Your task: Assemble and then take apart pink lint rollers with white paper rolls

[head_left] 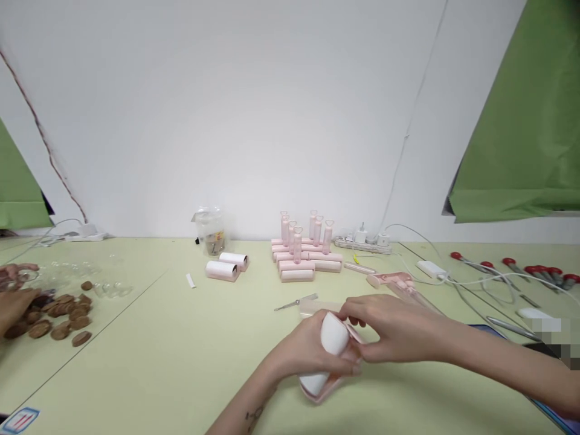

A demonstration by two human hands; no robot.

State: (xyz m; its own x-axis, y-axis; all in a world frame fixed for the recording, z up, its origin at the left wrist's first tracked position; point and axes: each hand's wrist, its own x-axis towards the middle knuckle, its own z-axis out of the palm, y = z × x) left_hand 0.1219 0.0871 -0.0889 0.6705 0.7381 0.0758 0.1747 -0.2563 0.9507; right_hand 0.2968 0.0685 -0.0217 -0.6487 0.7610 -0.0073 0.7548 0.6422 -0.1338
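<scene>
My left hand (308, 350) is wrapped around a lint roller with a white roll (334, 334) in a pink case, held tilted above the table. On its right side, my right hand (389, 326) pinches a pink end piece (356, 334) against the roller; motion blurs the exact contact. Just behind my hands lie a translucent pink cover (310, 308) and a small pair of metal snips or tweezers (296, 302). Farther right rests a pink lint roller part with a handle (393, 280). Part of the held roller is hidden by my fingers.
Several pink lint rollers (296, 266) with upright handles stand at the back. Two white rolls (222, 270) lie left of them. Red-ended tools (510, 262), cables and a power strip (362, 243) lie right. Another person's hand (18, 308) is among brown discs (67, 308) at left.
</scene>
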